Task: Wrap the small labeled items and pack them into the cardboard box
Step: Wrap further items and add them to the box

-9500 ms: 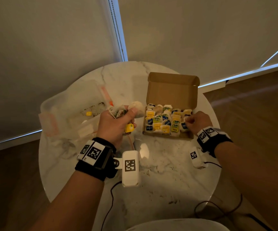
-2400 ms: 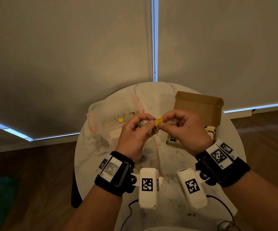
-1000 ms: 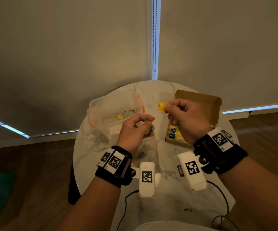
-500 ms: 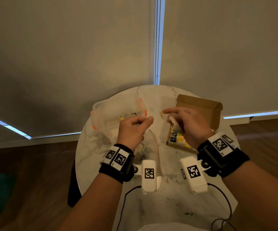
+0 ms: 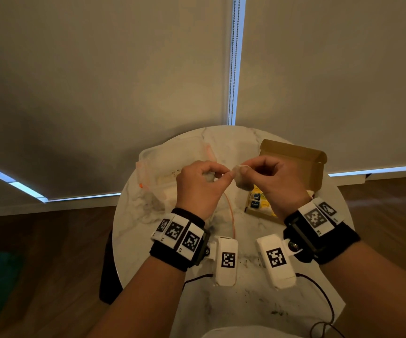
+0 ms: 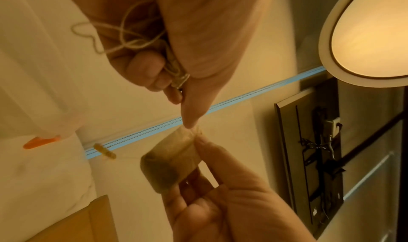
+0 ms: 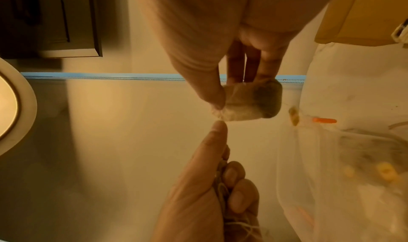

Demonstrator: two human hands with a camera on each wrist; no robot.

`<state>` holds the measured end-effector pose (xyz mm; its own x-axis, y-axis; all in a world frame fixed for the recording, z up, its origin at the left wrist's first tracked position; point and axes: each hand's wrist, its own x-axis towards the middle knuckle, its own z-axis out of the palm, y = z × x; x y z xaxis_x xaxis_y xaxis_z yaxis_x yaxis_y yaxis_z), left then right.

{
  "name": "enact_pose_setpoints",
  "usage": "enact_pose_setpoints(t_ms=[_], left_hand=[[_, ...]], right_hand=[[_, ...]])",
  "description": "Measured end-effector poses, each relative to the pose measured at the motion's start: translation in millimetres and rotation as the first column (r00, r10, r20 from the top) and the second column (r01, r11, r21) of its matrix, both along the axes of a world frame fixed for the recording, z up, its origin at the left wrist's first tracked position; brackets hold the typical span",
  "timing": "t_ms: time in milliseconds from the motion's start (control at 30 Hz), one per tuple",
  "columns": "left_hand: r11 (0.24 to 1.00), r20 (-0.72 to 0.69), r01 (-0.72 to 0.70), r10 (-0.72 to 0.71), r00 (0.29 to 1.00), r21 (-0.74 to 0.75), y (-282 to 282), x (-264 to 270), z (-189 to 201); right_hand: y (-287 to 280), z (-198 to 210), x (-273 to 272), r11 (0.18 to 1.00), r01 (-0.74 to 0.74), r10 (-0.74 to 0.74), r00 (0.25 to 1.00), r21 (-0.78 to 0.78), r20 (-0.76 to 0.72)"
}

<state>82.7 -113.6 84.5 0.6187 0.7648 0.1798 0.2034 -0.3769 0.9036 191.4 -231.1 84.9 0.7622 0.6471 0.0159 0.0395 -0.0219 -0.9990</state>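
At frame centre, your right hand [image 5: 267, 181] pinches a small tan paper tea bag [image 5: 242, 178]; your left hand [image 5: 200, 185] clutches tangled white string [image 6: 123, 34], thumb touching the bag.

- tea bag [image 6: 171, 160]: thin matt filter paper
- cardboard box [image 5: 294, 162]: matt brown card
- table [image 5: 136, 223]: glossy veined marble
- storage tub [image 5: 163, 164]: translucent plastic

A pale tea bag [image 5: 241, 178] hangs pinched above the open cardboard box [image 5: 294, 164] of wrapped items.
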Motion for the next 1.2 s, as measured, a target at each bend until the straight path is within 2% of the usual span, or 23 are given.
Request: enact_pose_setpoints(t_ms=[167, 300, 400, 600, 733, 833, 1067, 1200], left_hand=[[0.997, 0.025, 0.068, -0.067, 0.997, -0.024, -13, 3, 8], [0.966, 0.068, 0.061, -0.045, 0.997, -0.251, -13, 8, 8], [0.945, 0.087, 0.066, -0.040, 0.995, -0.321, -10, 8, 8], [0.943, 0.102, 0.167, -0.143, 0.984, -0.287, -8, 7, 9], [0.950, 0.071, 0.105, -0.088, 0.994, -0.295, -2, 10, 7], [0.938, 0.040, 0.083, -0.073, 0.997, -0.336, 2, 11, 11], [0.900, 0.043, 0.192, -0.191, 0.981, -0.391, 7, 14, 11], [0.912, 0.053, 0.177, -0.170, 0.984, -0.371, 11, 14, 14]], right_hand=[[3, -1, -2, 0.998, 0.054, -0.055, 0.998, 0.035, 0.023], [4, -1, -3, 0.998, 0.048, -0.050, 0.998, 0.036, 0.040], [2, 2, -5, 0.999, 0.012, -0.014, 0.999, 0.036, 0.045], [1, -2, -1, 1.000, -0.011, 0.011, 0.995, 0.001, 0.096], [0, -1, -1, 0.999, -0.031, 0.029, 0.996, 0.025, 0.083], [-1, -2, -3, 0.998, -0.058, 0.060, 0.995, -0.028, 0.086], [1, -3, 1, 0.994, -0.050, 0.061, 0.992, -0.093, 0.113], [3, -3, 6, 0.992, -0.049, 0.062, 0.991, -0.114, 0.119]])
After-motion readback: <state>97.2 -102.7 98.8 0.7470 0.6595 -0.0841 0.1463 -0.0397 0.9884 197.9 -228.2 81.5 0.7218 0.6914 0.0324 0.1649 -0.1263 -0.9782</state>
